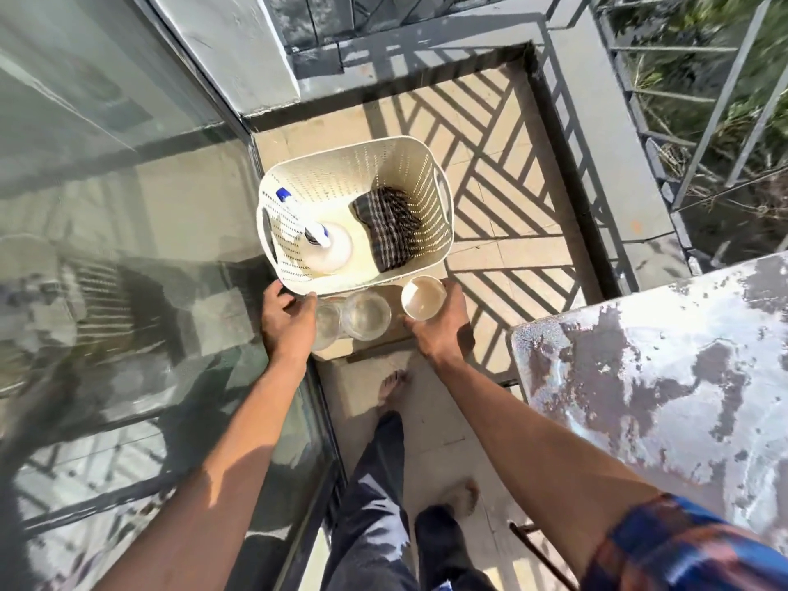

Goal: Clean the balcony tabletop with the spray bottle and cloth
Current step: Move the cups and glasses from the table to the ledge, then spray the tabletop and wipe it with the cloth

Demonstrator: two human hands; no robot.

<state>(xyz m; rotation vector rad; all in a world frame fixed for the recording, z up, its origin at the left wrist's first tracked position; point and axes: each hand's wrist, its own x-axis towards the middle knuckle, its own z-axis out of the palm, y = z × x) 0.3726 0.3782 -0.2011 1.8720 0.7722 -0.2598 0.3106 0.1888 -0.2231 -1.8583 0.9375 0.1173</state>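
Observation:
A white spray bottle [328, 245] with a blue trigger stands in the left half of a cream perforated basket [383, 155] on the balcony floor. A dark checked cloth [390, 226] lies folded in the basket's right half. The stained, patchy tabletop [665, 368] juts in at the right. My left hand [288, 319] wraps around a clear glass [326, 330] just in front of the basket. My right hand [439, 330] grips a white cup [423, 297] beside it. A second clear glass [366, 314] stands between the two hands.
A glass sliding door [128, 249] runs along the left. The tiled floor [490, 164] is striped with railing shadows. A grey ledge and metal railing [703, 100] close the far and right sides. My legs and bare feet [392, 386] are below.

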